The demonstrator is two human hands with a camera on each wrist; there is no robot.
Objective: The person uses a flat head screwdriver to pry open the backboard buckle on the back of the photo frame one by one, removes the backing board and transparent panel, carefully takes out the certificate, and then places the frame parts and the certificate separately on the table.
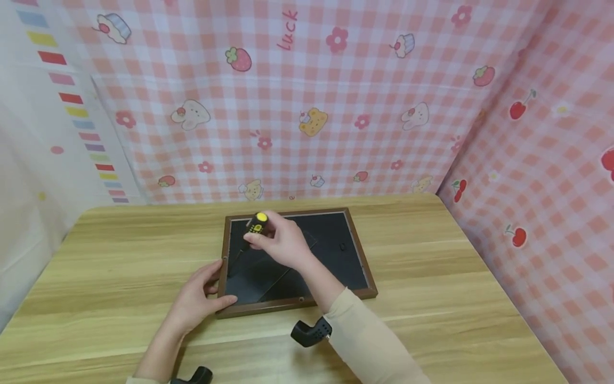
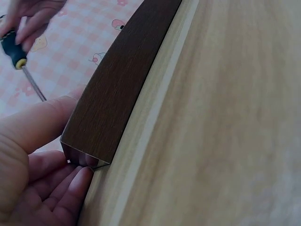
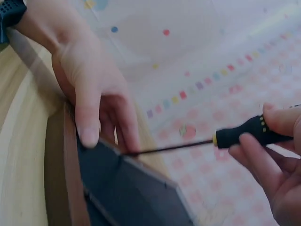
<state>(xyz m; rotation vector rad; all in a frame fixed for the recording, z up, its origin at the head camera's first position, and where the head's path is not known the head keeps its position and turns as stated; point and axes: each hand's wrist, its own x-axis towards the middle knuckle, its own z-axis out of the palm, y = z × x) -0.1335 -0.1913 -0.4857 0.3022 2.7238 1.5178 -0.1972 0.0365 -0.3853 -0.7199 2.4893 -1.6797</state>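
A picture frame (image 1: pixel 259 308) with a brown wooden rim lies face down on the table, its black backing board (image 1: pixel 331 266) showing. Its near left corner is held by my left hand (image 1: pixel 196 296), thumb over the rim and fingers along the outer side. My right hand (image 1: pixel 287 242) grips the black and yellow handle of a screwdriver (image 1: pixel 256 225), tilted over the left part of the board. In the right wrist view the screwdriver's thin shaft (image 3: pixel 174 147) reaches to the board's edge by the rim, close to the left hand's fingers (image 3: pixel 124 125).
The wood-grain table (image 1: pixel 431 298) extends around the frame on all sides. A pink checked cloth (image 1: pixel 288 106) hangs behind it, with another cloth (image 1: pixel 542 160) at the right. Black wrist mounts (image 1: pixel 309 332) sit on both forearms. A small hanger loop (image 1: pixel 342 247) is on the board.
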